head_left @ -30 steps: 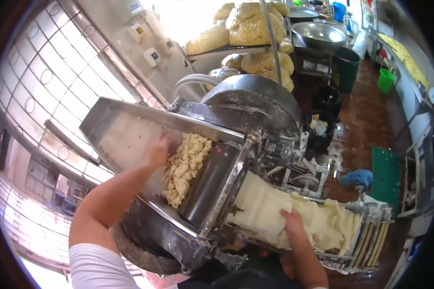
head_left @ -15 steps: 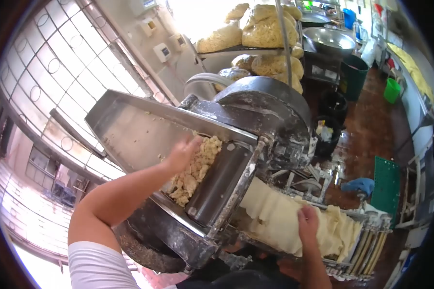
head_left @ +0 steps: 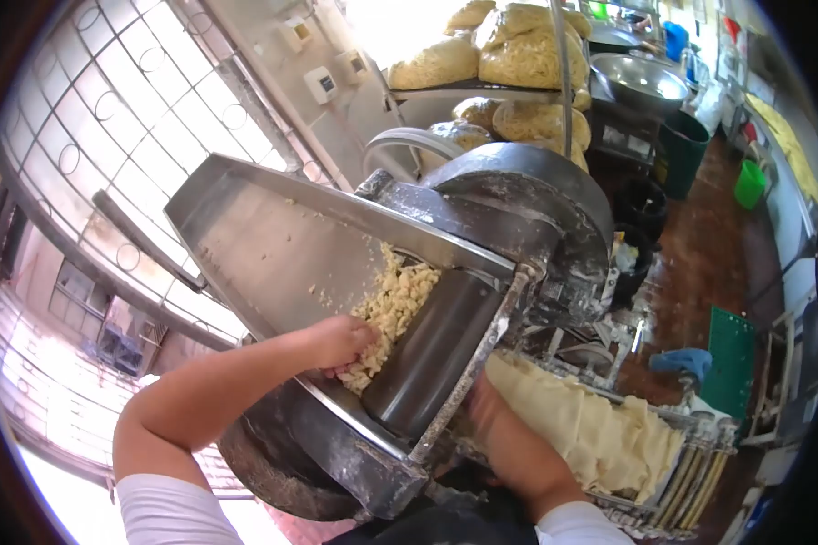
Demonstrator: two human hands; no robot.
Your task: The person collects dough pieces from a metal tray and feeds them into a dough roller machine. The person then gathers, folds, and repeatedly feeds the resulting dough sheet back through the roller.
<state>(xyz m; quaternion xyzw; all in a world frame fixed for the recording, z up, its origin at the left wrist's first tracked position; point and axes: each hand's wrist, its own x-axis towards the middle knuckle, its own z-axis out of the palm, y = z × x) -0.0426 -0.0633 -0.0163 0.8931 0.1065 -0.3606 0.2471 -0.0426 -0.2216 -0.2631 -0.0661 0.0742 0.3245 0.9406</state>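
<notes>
Crumbly dough (head_left: 400,300) lies at the lower end of a metal hopper (head_left: 264,241), against a dark roller (head_left: 432,354). My left hand (head_left: 344,343) is at the near edge of this dough, fingers curled and touching it; whether any is gripped is hidden. Below the roller, my right hand (head_left: 483,409) is blurred beside the machine frame, at the upper end of the dough sheet, its fingers partly hidden. The pale sheet (head_left: 582,427) lies in folds on a conveyor with rods (head_left: 691,463) at its far end.
A large wheel guard (head_left: 527,186) stands behind the hopper. Bagged noodles (head_left: 527,54) are stacked at the back beside a metal bowl (head_left: 641,82). Bins, a green bucket (head_left: 750,184), a blue cloth (head_left: 682,361) and a green mat (head_left: 727,363) are at the right. A barred window is at the left.
My left hand has moved down along the dough to the hopper's near edge. My right hand has left the folded sheet and moved left to below the roller. The camera view has shifted slightly.
</notes>
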